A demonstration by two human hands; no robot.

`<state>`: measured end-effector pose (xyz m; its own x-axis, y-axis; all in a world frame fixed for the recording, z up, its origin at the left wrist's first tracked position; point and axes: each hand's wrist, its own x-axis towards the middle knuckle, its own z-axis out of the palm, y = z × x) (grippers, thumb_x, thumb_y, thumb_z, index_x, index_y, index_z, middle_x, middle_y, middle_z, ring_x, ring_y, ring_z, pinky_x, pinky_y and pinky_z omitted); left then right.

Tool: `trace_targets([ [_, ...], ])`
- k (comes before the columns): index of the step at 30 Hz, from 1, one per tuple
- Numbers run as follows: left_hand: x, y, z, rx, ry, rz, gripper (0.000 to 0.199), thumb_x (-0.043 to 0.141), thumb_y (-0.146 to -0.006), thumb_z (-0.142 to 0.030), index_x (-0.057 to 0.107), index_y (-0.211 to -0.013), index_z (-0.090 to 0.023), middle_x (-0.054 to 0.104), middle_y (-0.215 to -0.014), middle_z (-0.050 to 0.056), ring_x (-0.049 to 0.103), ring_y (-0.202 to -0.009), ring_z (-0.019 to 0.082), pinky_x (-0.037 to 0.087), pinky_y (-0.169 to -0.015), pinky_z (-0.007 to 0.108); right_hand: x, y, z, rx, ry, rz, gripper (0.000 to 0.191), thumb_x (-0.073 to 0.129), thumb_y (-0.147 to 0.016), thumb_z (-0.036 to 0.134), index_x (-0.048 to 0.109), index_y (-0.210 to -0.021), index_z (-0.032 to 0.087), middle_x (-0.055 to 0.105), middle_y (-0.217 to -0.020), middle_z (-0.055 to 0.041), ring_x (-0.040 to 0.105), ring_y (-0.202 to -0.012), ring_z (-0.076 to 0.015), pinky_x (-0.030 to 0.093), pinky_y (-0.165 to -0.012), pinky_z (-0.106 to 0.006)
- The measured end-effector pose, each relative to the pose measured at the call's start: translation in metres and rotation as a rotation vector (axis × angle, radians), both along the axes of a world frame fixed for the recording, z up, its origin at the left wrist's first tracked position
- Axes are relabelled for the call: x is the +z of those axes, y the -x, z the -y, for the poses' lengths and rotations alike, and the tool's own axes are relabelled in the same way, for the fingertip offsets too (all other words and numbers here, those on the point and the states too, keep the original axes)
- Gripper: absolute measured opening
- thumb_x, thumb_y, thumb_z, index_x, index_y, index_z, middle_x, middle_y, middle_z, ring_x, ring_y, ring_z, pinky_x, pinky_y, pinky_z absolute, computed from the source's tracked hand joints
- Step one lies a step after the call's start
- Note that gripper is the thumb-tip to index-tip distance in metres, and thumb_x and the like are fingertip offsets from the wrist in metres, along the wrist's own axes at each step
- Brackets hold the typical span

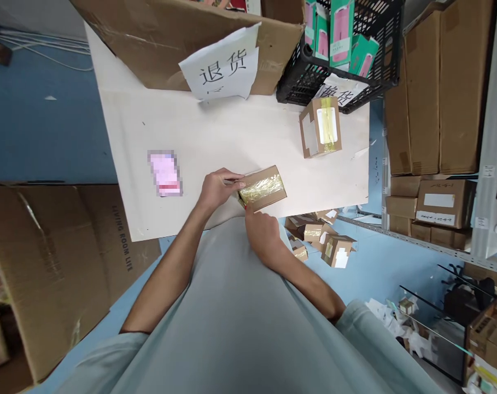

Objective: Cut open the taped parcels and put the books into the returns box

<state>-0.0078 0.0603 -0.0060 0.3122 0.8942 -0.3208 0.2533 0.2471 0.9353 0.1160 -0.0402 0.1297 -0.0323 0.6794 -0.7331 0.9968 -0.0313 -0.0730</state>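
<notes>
A small cardboard box with shiny yellowish tape along its top lies near the front edge of the white table. My left hand grips its left end, fingers along the upper corner and thumb over the taped side. My right hand is closed, held against the box's lower left corner. A bit of red shows at its fingertips, but what it holds is mostly hidden. The left end of the box looks dark and partly lifted; I cannot tell how far it is open.
A taped, labelled box stands right of my hands. Behind are a large carton with a paper sign and a black crate of green-and-pink packages. A blurred-out pink item lies left. Several small boxes lie below the table's right edge.
</notes>
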Motion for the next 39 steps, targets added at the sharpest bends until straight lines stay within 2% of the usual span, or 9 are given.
trace_targets([
  [7,0.008,-0.002,0.007,0.037,-0.021,-0.096,0.039,0.089,-0.083,-0.054,0.090,-0.107,-0.023,0.081,-0.111,0.009,0.076,-0.104,0.028,0.067,-0.096,0.044,-0.004,-0.007,-0.007,-0.006,0.016,-0.056,0.069,0.059,-0.107,0.023,0.039,-0.169,0.001,0.081,-0.112,-0.0290,0.084,-0.102,-0.0323,0.065,-0.086,-0.040],
  [10,0.012,0.001,0.004,0.024,-0.019,-0.123,0.040,0.087,-0.083,-0.055,0.089,-0.107,-0.022,0.081,-0.113,0.010,0.075,-0.107,0.029,0.067,-0.095,0.044,0.011,-0.024,0.002,0.032,0.074,-0.094,0.075,0.057,-0.108,0.023,0.028,-0.174,0.004,0.082,-0.111,-0.0261,0.083,-0.101,-0.0305,0.064,-0.087,-0.038],
  [14,0.026,-0.001,0.000,-0.032,-0.089,-0.206,0.034,0.080,-0.090,-0.048,0.086,-0.112,-0.023,0.080,-0.118,0.010,0.074,-0.111,0.030,0.064,-0.102,0.048,0.030,-0.072,0.022,-0.001,0.047,-0.029,0.068,0.041,-0.114,0.021,0.020,-0.179,0.015,0.083,-0.109,-0.0184,0.081,-0.096,-0.0262,0.060,-0.083,-0.032],
  [17,0.044,-0.025,0.008,-0.035,-0.300,-0.343,0.028,0.071,-0.097,-0.038,0.083,-0.119,-0.025,0.076,-0.130,0.009,0.071,-0.125,0.032,0.058,-0.114,0.054,0.031,-0.113,0.022,-0.158,-0.083,0.046,0.059,0.029,-0.120,0.030,0.027,-0.178,0.018,0.083,-0.103,-0.0135,0.079,-0.091,-0.0243,0.055,-0.081,-0.029],
  [20,0.055,-0.067,0.025,-0.103,-0.528,-0.424,0.026,0.063,-0.105,-0.034,0.079,-0.123,-0.027,0.073,-0.138,0.009,0.060,-0.145,0.034,0.048,-0.125,0.059,0.023,-0.143,0.015,-0.273,-0.181,0.062,0.057,0.029,-0.122,0.035,0.032,-0.177,0.021,0.083,-0.098,-0.0093,0.078,-0.087,-0.0240,0.051,-0.080,-0.028],
  [23,0.049,-0.104,0.041,-0.162,-0.611,-0.481,0.028,0.054,-0.110,-0.031,0.075,-0.128,-0.025,0.073,-0.140,0.011,0.054,-0.154,0.035,0.038,-0.132,0.064,0.017,-0.156,0.010,-0.298,-0.211,0.019,0.056,0.032,-0.122,0.034,0.034,-0.177,0.023,0.083,-0.097,-0.0075,0.077,-0.086,-0.0235,0.048,-0.079,-0.027],
  [25,0.038,-0.115,0.048,-0.153,-0.621,-0.524,0.030,0.049,-0.112,-0.030,0.072,-0.131,-0.023,0.073,-0.141,0.014,0.054,-0.154,0.035,0.034,-0.134,0.066,0.015,-0.157,0.007,-0.289,-0.201,-0.004,0.056,0.032,-0.121,0.034,0.036,-0.176,0.023,0.084,-0.099,-0.0079,0.077,-0.088,-0.0236,0.048,-0.080,-0.027],
  [30,0.019,-0.112,0.052,-0.136,-0.645,-0.544,0.031,0.047,-0.115,-0.034,0.069,-0.134,-0.024,0.073,-0.143,0.014,0.054,-0.156,0.034,0.033,-0.135,0.066,0.011,-0.151,-0.004,-0.241,-0.143,-0.026,0.057,0.031,-0.121,0.035,0.035,-0.177,0.024,0.085,-0.106,-0.0098,0.078,-0.095,-0.0247,0.050,-0.084,-0.028],
  [39,0.014,-0.114,0.053,-0.107,-0.630,-0.493,0.032,0.047,-0.115,-0.038,0.069,-0.134,-0.025,0.073,-0.143,0.015,0.054,-0.156,0.034,0.033,-0.134,0.067,0.000,-0.140,-0.014,-0.210,-0.119,0.033,0.058,0.029,-0.120,0.033,0.030,-0.178,0.023,0.083,-0.111,-0.0139,0.079,-0.104,-0.0292,0.055,-0.090,-0.035],
])
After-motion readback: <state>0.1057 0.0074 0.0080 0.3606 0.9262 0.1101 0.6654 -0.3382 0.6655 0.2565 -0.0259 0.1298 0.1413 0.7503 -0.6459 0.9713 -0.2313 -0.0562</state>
